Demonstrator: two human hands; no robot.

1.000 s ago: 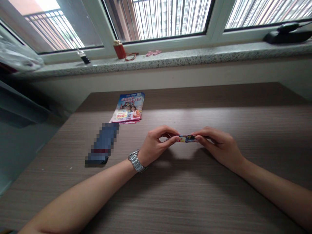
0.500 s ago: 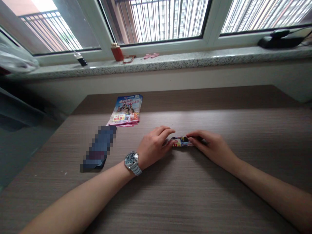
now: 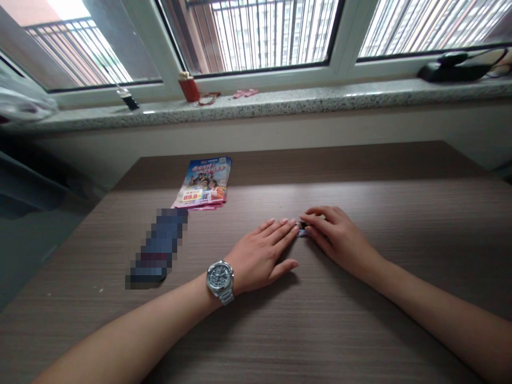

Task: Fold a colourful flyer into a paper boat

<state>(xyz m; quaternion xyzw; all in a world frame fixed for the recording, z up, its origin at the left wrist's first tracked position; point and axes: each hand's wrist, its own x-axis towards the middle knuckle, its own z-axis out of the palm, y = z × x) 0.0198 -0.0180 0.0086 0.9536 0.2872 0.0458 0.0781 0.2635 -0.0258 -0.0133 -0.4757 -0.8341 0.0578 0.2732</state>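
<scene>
A small folded paper with coloured print lies on the table between my hands; most of it is hidden under my fingers. My left hand is flat, palm down, its fingertips pressing over the left part of the paper and its thumb held apart. A metal wristwatch is on my left wrist. At the paper's right end, the thumb and fingers of my right hand close on it. Beyond my left hand lies a stack of colourful flyers.
A dark, pixelated flat object lies on the wood-grain table at left. Along the stone windowsill are a red case with a cord, small pink items, a small black-and-white object and a black device.
My left hand has gone from a loose curl at the paper's left end to lying flat over it. My right hand still grips the other end. The view has shifted slightly.
</scene>
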